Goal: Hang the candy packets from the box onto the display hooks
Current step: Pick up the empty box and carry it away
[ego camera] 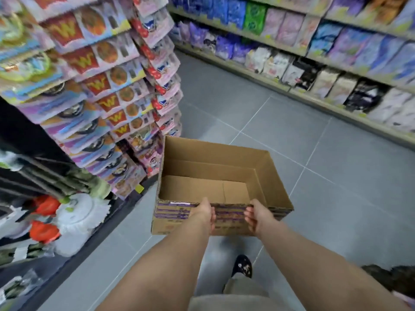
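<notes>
Bright, even shop light, probably from overhead, falls on the grey floor (292, 131), leaving only a soft shadow below the box (224, 167). Motion blur smears the hanging packets (101, 75) at 10 o'clock and the shelves (314, 52) at 2 o'clock. Straight lines bow toward the edges, and the centre is sharpest.
</notes>
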